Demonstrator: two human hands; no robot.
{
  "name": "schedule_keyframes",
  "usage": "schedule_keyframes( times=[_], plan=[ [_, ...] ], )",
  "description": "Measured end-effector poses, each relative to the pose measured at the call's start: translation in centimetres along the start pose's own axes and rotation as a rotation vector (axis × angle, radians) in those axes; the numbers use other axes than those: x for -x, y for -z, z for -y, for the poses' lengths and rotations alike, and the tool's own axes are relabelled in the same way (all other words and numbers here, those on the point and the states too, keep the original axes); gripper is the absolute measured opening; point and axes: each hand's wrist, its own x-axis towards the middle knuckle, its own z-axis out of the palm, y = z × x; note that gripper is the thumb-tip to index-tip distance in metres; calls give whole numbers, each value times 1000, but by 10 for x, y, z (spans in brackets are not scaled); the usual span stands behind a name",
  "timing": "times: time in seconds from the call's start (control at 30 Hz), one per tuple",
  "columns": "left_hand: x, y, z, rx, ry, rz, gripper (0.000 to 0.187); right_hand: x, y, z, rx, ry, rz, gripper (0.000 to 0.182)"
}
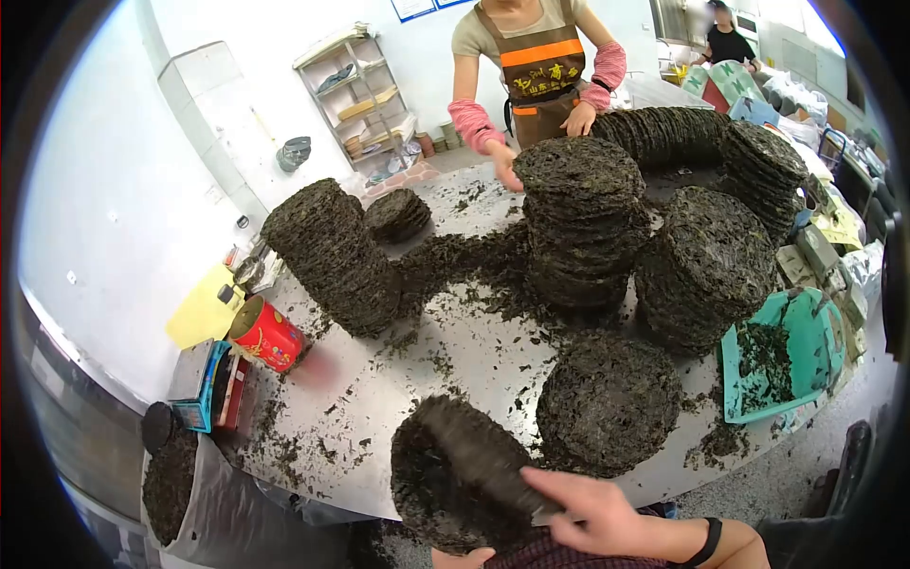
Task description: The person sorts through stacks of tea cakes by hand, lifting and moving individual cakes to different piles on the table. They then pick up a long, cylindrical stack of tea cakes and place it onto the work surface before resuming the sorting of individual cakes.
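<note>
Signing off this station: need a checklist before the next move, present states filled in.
1. Right hand holding the blurred tool: ok.
2. Tool type: cannot tell, motion blur.
3. Left hand at the dark disc, near edge: ok; full grip: cannot tell, mostly hidden.
4. Co-worker's hands clear of the dark disc: ok, across the table.
5. Table free of loose flakes: not ok, scattered widely.
6. Leftmost tall stack standing straight: cannot tell; looks tilted, but the lens distorts.
</note>
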Motion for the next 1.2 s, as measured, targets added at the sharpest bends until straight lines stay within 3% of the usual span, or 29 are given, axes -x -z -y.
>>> schedule_keyframes(
  times=[0.03,0.07,0.1,0.13,0.17,0.2,0.27,0.3,0.43,0.47,0.5,0.6,0.67,0.7,0.73,0.77,0.8,0.83,0.87,0.93,1.0,1.03,1.07,1.13,1.17,1.2],
  plan=[
    [0,4,0,39,-8,-18,77,1,5,-1,14,-51,-154,47],
    [0,6,-2,76,-14,-34,75,12,13,-5,-73,-254,-306,34],
    [1,5,-5,47,-33,-72,75,19,25,-4,-229,-488,-450,35],
    [-1,4,-6,49,-26,-59,75,21,34,-16,-337,-425,-617,35],
    [-4,1,-8,83,-19,-50,75,29,46,-29,-482,-497,-649,37],
    [-6,-1,-10,118,-14,-45,75,25,45,-35,-520,-323,-833,38],
    [-8,-4,-14,179,-5,-45,75,35,40,-61,-15,-227,-1078,43],
    [-11,-5,-15,209,-3,-45,75,37,40,-57,-13,-226,-1079,43],
    [-8,-3,-10,185,-27,63,71,24,25,-13,116,70,-150,51],
    [-9,-5,-9,165,-78,123,68,10,7,-1,91,130,-122,51],
    [-11,-9,-9,164,-76,141,68,14,-2,-5,193,220,36,79],
    [-20,-19,-13,136,-275,288,67,1,-18,-28,441,312,190,77],
    [-21,-27,-15,125,-409,367,66,0,-5,-16,17,43,-88,48],
    [-16,-42,-26,319,-236,194,67,5,-3,-16,-172,-112,-249,43],
    [-19,-32,-26,-98,-365,297,64,13,11,-6,-215,-333,-335,40],
    [-19,-38,-30,-72,-378,336,65,14,18,-12,-526,-470,-522,49],
    [-19,-45,-34,-47,-390,376,65,15,28,-26,-573,-337,-672,59],
    [-25,-42,-29,-44,-390,386,65,15,42,-39,-433,-283,-738,65],
    [-37,-33,-20,-189,-404,412,68,18,58,-41,-154,-317,-757,68],
    [-61,-31,-3,-326,-426,454,72,42,68,-76,-108,-338,-858,68],
    [-83,-36,17,-422,-303,383,82,60,75,-90,-106,-380,-835,69],
    [-97,-44,24,-372,-351,421,86,68,78,-94,-114,-427,-807,70],
    [-97,-49,27,-413,-225,373,88,72,80,-95,-112,-485,-774,70],
    [-102,-76,18,-226,-207,412,93,75,79,-102,-228,-458,-778,69],
    [-103,-95,9,-250,-104,313,95,73,77,-110,-273,-425,-860,68],
    [-110,-91,21,-166,-126,376,98,70,74,-117,-319,-390,-939,67]
  ],
)
